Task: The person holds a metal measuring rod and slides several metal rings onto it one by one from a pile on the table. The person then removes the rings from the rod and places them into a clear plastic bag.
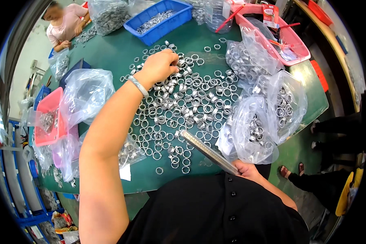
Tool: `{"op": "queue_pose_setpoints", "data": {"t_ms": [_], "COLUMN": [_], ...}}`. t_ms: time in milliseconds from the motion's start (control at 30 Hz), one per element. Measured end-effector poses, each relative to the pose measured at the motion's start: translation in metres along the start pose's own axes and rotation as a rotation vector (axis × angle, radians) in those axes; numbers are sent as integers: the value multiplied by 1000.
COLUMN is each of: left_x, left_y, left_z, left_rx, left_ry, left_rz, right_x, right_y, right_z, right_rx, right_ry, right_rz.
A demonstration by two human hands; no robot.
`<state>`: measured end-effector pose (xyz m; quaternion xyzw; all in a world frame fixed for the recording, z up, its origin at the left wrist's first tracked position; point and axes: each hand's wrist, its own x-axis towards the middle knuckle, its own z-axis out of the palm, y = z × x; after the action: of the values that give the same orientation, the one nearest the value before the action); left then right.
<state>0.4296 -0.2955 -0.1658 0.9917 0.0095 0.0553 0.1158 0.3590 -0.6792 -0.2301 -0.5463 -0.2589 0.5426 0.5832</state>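
My left hand (160, 66) reaches over the far left part of a wide spread of silvery metal rings (199, 97), many with a small block on the side. Its fingers curl downward among the rings; whatever they pinch is hidden. Close to my body, my right hand (247, 170) grips the near end of a long, flat, narrow bar (209, 151) with a patterned pale face. The bar slants away to the left, its far tip over the near rings. Rings lie both singly and heaped, densest in the middle.
Clear plastic bags of rings (254, 128) crowd the right side, beside a pink basket (299, 55). A blue tray of small metal parts (183, 15) stands at the back. Left are an open plastic bag (89, 91) and a pink bin (49, 136). Another person (67, 24) works far left.
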Motion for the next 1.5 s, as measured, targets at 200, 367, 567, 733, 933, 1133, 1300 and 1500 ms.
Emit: {"op": "queue_pose_setpoints", "data": {"t_ms": [200, 367, 567, 733, 933, 1133, 1300, 1500], "left_x": [-2, 1, 19, 44, 60, 56, 54, 52], "left_y": [-14, 2, 36, 66, 81, 69, 70, 62], "left_z": [3, -12, 2, 22, 27, 33, 33, 25], "left_rx": [-951, -1455, -1317, -288, -201, -313, -225, -466], "left_ry": [150, 2, -202, -115, -314, -316, -336, -353], "left_rz": [-256, -518, -383, 57, -27, -23, 34, -96], "right_x": [2, 4, 3, 3, 2, 3, 2, 3], "right_y": [-5, 1, -4, -8, 0, 1, 3, 0], "right_z": [6, 2, 3, 5, 2, 0, -1, 1], "right_rx": [121, -4, 20, 0, 8, -49, -47, -55], "right_ry": [51, 36, 31, 34, 27, -19, -11, -7], "right_rz": [57, -23, 28, 53, 103, 36, -5, -39]}}
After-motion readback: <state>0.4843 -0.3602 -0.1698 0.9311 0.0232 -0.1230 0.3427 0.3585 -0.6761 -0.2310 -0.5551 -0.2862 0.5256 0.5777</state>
